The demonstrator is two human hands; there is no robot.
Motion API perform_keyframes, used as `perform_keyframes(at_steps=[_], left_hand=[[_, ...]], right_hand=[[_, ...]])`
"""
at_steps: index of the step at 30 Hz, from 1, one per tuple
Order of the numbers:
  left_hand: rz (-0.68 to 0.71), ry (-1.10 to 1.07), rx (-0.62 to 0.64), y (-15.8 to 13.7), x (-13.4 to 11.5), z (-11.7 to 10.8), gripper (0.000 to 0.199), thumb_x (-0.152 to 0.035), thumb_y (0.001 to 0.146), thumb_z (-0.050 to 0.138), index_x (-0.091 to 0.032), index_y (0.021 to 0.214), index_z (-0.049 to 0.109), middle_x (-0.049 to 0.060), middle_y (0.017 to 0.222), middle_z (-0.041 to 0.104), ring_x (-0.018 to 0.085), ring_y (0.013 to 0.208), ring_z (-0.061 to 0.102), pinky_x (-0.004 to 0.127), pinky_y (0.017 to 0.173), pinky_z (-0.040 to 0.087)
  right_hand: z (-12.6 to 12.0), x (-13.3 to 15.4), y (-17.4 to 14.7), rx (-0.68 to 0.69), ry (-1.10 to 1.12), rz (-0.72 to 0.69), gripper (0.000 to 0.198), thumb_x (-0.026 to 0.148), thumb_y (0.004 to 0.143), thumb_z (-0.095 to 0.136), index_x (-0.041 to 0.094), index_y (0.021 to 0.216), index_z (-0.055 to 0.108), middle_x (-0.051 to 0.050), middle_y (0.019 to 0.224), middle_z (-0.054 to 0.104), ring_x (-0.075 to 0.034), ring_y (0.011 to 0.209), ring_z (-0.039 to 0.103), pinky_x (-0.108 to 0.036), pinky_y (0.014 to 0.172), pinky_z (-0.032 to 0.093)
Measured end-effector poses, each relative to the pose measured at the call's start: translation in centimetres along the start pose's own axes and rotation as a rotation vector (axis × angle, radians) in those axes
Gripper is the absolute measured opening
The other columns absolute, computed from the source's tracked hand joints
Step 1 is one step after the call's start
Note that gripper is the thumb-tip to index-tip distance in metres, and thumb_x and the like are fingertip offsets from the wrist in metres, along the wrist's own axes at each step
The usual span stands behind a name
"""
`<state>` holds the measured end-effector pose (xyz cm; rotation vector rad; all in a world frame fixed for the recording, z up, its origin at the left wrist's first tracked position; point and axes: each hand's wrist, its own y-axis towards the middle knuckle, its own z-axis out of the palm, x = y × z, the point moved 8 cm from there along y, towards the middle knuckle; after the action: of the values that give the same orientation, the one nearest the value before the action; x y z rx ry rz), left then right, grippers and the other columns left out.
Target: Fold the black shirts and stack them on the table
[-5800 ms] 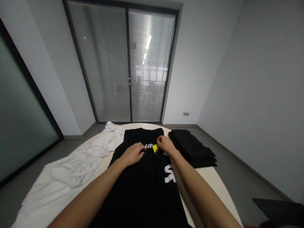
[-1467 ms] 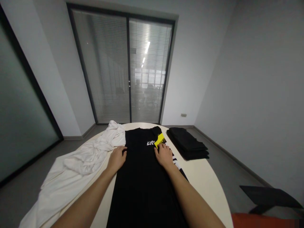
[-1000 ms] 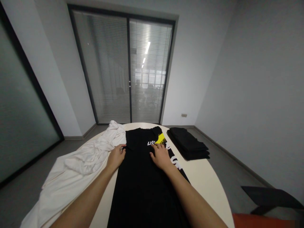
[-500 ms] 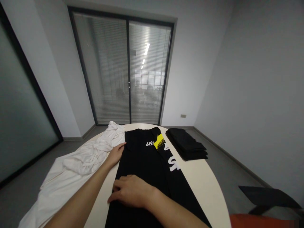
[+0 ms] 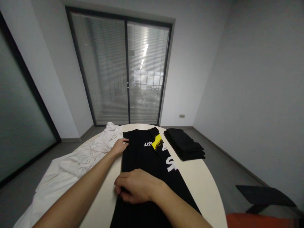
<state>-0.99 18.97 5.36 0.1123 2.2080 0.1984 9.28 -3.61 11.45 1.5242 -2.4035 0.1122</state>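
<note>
A black T-shirt [image 5: 142, 158] lies lengthwise on the table, its collar at the far end, with white lettering and a yellow patch along its right side. My left hand [image 5: 120, 146] rests on the shirt's left edge near the shoulder, fingertips stretched over the fabric and slightly apart. Closer to me, my right hand [image 5: 139, 185] is bent over the same edge, its fingers curled and closed on the cloth. My palm and wrist hide part of the fabric below.
A rumpled white cloth [image 5: 78, 161] spreads along the left side of the round table [image 5: 197, 177] and hangs over the edge. Folded black garments [image 5: 184, 144] are stacked at the right. A chair [image 5: 266, 196] with red showing stands at lower right.
My left hand has shifted slightly farther onto the shirt. My right hand has moved a little right and up, and the shirt's left edge near it now lies farther right.
</note>
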Motion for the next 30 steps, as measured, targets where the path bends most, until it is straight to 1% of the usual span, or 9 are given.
perform_keyframes(at_steps=[4,7,9,14,18,22,24,27,30], left_hand=[[0.077,0.032,-0.014,0.5,-2.8,1.6,0.026,-0.009,0.076,0.065,-0.016,0.100,0.073,0.009,0.110,0.075,0.022,0.107,0.068,0.032,0.100,0.048],[0.124,0.057,-0.004,0.5,-4.7,3.6,0.023,-0.009,0.079,0.064,-0.017,0.099,0.073,0.008,0.106,0.075,0.021,0.103,0.069,0.031,0.096,0.050],[0.144,0.075,0.007,0.3,-5.5,5.1,0.021,-0.010,0.080,0.065,-0.018,0.097,0.073,0.007,0.103,0.076,0.021,0.101,0.069,0.031,0.093,0.051],[0.169,0.118,0.026,-0.9,-6.3,8.1,0.017,-0.011,0.081,0.065,-0.020,0.092,0.074,0.006,0.098,0.076,0.022,0.095,0.069,0.032,0.088,0.050],[0.186,0.128,0.032,-1.3,-6.6,9.3,0.017,-0.010,0.081,0.063,-0.020,0.090,0.073,0.005,0.091,0.074,0.021,0.087,0.069,0.031,0.082,0.051],[0.256,0.104,0.001,-1.3,-7.4,9.8,0.017,-0.009,0.085,0.058,-0.018,0.090,0.072,0.007,0.103,0.071,0.018,0.097,0.066,0.029,0.090,0.049],[0.299,0.094,0.006,-1.5,-7.8,10.4,0.017,-0.012,0.087,0.056,-0.017,0.094,0.071,0.008,0.107,0.070,0.018,0.098,0.066,0.029,0.092,0.049],[0.362,0.097,0.049,-2.4,-8.1,11.4,0.022,-0.015,0.091,0.052,-0.016,0.105,0.069,0.009,0.111,0.069,0.020,0.101,0.066,0.032,0.095,0.050],[0.445,0.118,0.092,-3.9,-8.3,11.8,0.031,-0.013,0.094,0.044,-0.018,0.116,0.065,0.009,0.121,0.066,0.019,0.114,0.061,0.034,0.105,0.044]], right_hand=[[-1.1,-1.3,-1.6,0.066,0.110,0.071,0.012,0.023,0.077,0.067,0.022,0.089,0.066,0.002,0.093,0.069,-0.013,0.079,0.062,-0.020,0.068,0.042],[-0.9,-2.7,-2.6,0.118,0.210,0.116,0.013,0.027,0.074,0.071,0.022,0.086,0.068,0.004,0.084,0.067,-0.011,0.074,0.059,-0.018,0.065,0.041],[-0.2,-3.7,-3.2,0.181,0.275,0.157,0.015,0.029,0.072,0.074,0.022,0.084,0.069,0.005,0.079,0.065,-0.010,0.071,0.058,-0.017,0.062,0.040],[1.6,-5.7,-4.4,0.373,0.409,0.304,0.018,0.029,0.070,0.079,0.021,0.083,0.069,0.008,0.071,0.062,-0.009,0.065,0.058,-0.017,0.058,0.040],[1.5,-6.9,-5.2,0.399,0.482,0.343,0.019,0.024,0.067,0.081,0.019,0.082,0.070,0.008,0.073,0.063,-0.008,0.067,0.058,-0.016,0.060,0.040],[0.6,-8.0,-6.5,0.363,0.572,0.373,0.025,0.026,0.065,0.083,0.019,0.086,0.073,0.007,0.079,0.068,-0.008,0.072,0.061,-0.016,0.066,0.042],[0.4,-8.6,-7.2,0.355,0.651,0.410,0.030,0.027,0.064,0.083,0.019,0.091,0.074,0.005,0.083,0.070,-0.010,0.077,0.064,-0.016,0.070,0.045],[1.4,-9.7,-8.1,0.424,0.764,0.504,0.033,0.029,0.065,0.080,0.019,0.096,0.075,0.003,0.087,0.072,-0.011,0.081,0.066,-0.017,0.070,0.048],[2.9,-10.9,-8.4,0.475,0.847,0.582,0.034,0.031,0.064,0.079,0.017,0.094,0.074,0.002,0.085,0.072,-0.011,0.080,0.065,-0.017,0.065,0.049]])
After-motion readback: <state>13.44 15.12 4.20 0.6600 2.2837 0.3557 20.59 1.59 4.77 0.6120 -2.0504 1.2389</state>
